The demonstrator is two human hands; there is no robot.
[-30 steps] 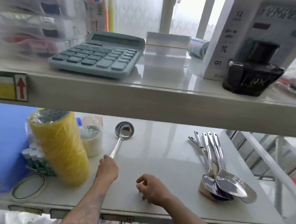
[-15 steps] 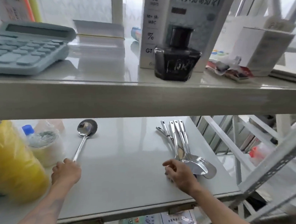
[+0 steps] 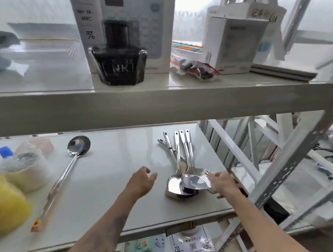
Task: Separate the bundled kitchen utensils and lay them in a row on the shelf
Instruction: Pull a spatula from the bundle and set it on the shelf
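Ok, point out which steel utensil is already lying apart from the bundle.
The ladle with the orange-tipped handle, alone at the shelf's left. The other utensils are stacked together at the right, between the two hands.

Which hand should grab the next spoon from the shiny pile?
Probably the right hand: its fingers already touch the edge of the bundled utensils. The left hand hovers open beside the pile, apart from it, and the ladle already lies alone.
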